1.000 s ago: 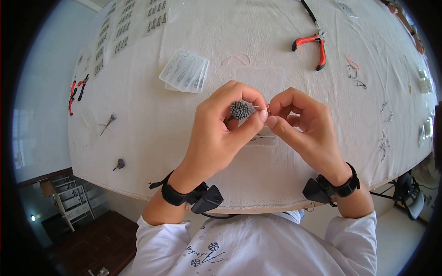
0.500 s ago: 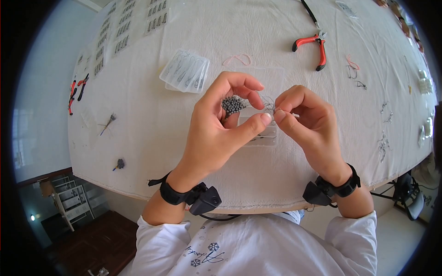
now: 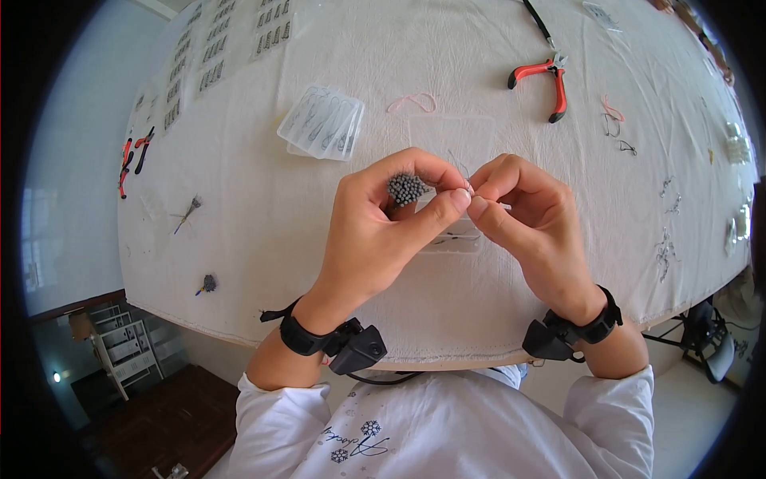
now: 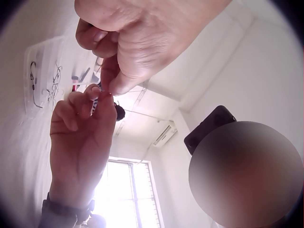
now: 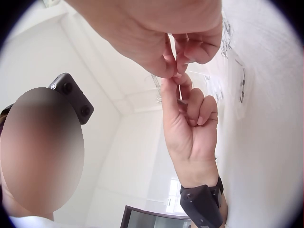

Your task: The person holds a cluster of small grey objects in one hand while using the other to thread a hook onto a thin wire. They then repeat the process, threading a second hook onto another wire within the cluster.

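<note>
My left hand (image 3: 371,235) keeps a bundle of thin stems with grey round tips (image 3: 406,189) tucked in the curl of its fingers. Its thumb and index fingertip meet at a small pinkish bit, from which fine wire strands (image 3: 463,168) stick up. Thumb and index of my right hand (image 3: 535,211) pinch the same small piece from the other side, fingertips right against the left ones. Both hands are above a clear plastic box (image 3: 455,244), which they partly hide. In the left wrist view, the right hand (image 4: 83,128) faces the left; its pinched piece is mostly hidden.
Stacked clear cases (image 3: 321,124) with wire pieces lie ahead left, beside a pink cord loop (image 3: 412,104). Red-handled pliers (image 3: 556,80) lie ahead right; hooks (image 3: 613,124) lie farther right. Two small bundles (image 3: 191,209) and more pliers (image 3: 142,152) lie left.
Half a second ago my left thumb and index were spread apart while the right hand held the wire strands. They have closed together again at the right fingertips.
</note>
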Available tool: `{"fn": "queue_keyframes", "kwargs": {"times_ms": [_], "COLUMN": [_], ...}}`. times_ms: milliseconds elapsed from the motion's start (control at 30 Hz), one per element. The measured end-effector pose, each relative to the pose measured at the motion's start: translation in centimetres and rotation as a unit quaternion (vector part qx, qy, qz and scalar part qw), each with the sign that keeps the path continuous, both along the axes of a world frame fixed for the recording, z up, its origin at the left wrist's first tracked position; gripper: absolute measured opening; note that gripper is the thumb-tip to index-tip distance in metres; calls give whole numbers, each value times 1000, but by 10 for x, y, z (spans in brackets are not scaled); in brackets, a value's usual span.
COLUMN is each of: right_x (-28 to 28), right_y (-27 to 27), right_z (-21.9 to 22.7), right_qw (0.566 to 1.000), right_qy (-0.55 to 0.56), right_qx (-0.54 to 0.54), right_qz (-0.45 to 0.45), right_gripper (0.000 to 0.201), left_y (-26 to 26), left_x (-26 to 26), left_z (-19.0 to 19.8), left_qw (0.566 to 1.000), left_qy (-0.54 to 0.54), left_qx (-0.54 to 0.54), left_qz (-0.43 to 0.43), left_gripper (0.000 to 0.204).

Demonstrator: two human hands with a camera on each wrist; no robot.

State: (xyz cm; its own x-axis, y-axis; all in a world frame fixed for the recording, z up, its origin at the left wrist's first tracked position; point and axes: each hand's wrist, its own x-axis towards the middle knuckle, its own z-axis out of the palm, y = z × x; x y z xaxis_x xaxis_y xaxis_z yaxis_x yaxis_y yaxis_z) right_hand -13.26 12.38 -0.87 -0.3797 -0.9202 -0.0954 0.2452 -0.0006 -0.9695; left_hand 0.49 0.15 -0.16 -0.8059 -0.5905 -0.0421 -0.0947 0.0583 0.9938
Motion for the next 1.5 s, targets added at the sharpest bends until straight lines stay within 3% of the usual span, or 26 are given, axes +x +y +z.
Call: {"fn": "queue_keyframes", "kwargs": {"times_ms": [633,800,1000,1033,1133,1300,1400,1500], "right_x": [0,-1,-1,-2,-3,-12,-13,-5], "right_y": [0,-5,-2,-2,-1,2,2,-1], "right_z": [0,-1,5,2,-4,-1,0,6], "right_qw": [1000,994,976,982,995,995,993,998], "right_qy": [-3,88,215,184,85,-103,-118,18], "right_qx": [25,-7,7,-11,-35,-8,-5,23], "right_qz": [9,-64,-33,-34,-34,-12,-27,-59], "right_gripper": [9,14,14,13,10,10,10,12], "left_y": [1,-1,1,2,1,-3,-4,-4], "left_x": [0,1,-2,-2,1,2,3,4], "left_z": [-2,-4,-3,-2,-1,6,5,2], "left_qw": [1000,998,973,970,995,994,994,996], "left_qy": [5,-26,-42,-44,-69,-83,-79,-72], "left_qx": [14,-64,-223,-235,-57,29,28,18], "left_qz": [-15,-2,-32,-34,-36,-72,-70,-55], "left_gripper": [15,12,11,11,12,16,17,16]}}
